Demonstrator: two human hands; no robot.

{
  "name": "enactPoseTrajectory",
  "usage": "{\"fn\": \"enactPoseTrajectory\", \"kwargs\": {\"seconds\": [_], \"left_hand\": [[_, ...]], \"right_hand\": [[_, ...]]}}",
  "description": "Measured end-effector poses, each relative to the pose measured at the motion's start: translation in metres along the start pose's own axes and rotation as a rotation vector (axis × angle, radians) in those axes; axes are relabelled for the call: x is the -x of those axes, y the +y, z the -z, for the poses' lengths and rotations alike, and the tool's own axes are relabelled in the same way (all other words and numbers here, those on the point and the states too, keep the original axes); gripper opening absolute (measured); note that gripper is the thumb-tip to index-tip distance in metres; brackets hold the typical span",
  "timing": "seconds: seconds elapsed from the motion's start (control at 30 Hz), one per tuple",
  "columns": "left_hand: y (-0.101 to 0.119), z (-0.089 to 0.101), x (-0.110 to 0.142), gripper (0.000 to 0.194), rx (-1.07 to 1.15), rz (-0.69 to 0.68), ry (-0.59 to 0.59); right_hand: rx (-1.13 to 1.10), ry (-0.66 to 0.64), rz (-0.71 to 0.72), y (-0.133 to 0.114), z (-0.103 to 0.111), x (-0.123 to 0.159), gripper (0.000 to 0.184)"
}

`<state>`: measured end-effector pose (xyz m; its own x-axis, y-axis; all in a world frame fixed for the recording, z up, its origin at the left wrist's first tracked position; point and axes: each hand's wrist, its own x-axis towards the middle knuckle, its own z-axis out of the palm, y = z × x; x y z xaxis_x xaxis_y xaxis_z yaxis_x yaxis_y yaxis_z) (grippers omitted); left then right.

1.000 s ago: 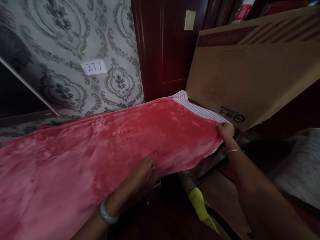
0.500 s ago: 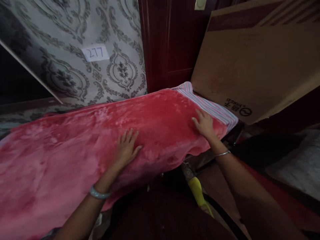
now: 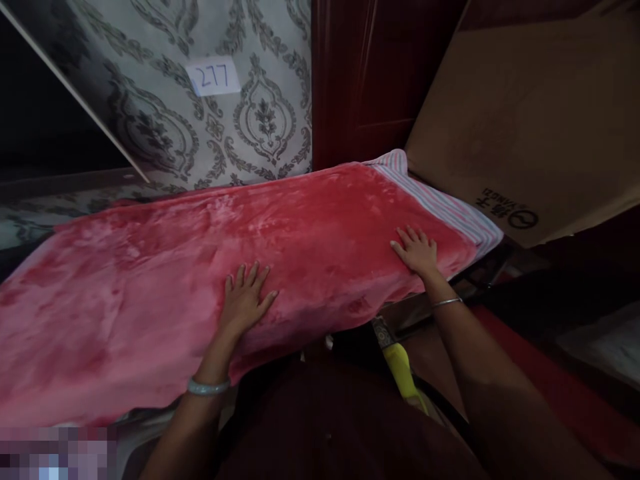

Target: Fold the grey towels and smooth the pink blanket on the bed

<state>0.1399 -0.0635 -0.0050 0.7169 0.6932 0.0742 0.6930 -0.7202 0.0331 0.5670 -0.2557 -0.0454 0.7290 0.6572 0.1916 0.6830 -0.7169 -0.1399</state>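
A plush red-pink blanket (image 3: 300, 227) is spread over a long, narrow surface and hangs down along its near side. My left hand (image 3: 245, 297) lies on it near the front edge, fingers spread. Farther right, my right hand (image 3: 417, 252) rests on the blanket with its fingers apart, close to the right end. Striped cloth (image 3: 445, 207) in pink, white and grey-blue shows beyond the blanket's right end. Neither hand grips anything. What lies under the blanket is hidden.
A large cardboard box (image 3: 520, 127) leans behind the right end, beside a dark red door (image 3: 375, 73). Patterned wallpaper (image 3: 265, 120) bears a paper marked 277 (image 3: 216, 76). A yellow item (image 3: 401, 370) shows below the blanket's near edge.
The view has shifted, so the scene sits farther right. My right hand has moved toward the blanket's near edge, its fingers still spread. My left hand stays flat on the blanket.
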Motion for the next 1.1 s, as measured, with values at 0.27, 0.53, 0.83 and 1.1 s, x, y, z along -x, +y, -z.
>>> {"fn": "enactPoseTrajectory", "kwargs": {"seconds": [0.27, 0.53, 0.83, 1.1], "left_hand": [[-0.005, -0.004, 0.000, 0.064, 0.027, 0.004, 0.043], [-0.007, -0.006, -0.002, 0.064, 0.024, -0.015, 0.057], [-0.008, -0.006, -0.002, 0.065, 0.024, -0.013, 0.046], [-0.017, -0.011, -0.006, 0.068, 0.014, -0.026, 0.071]], "right_hand": [[-0.069, 0.046, -0.006, -0.001, 0.005, 0.001, 0.057], [-0.538, 0.181, 0.213, -0.019, 0.007, 0.062, 0.049], [-0.756, 0.319, 0.285, -0.064, -0.021, 0.104, 0.033], [-0.726, 0.403, 0.225, -0.059, -0.019, 0.085, 0.037]]}}
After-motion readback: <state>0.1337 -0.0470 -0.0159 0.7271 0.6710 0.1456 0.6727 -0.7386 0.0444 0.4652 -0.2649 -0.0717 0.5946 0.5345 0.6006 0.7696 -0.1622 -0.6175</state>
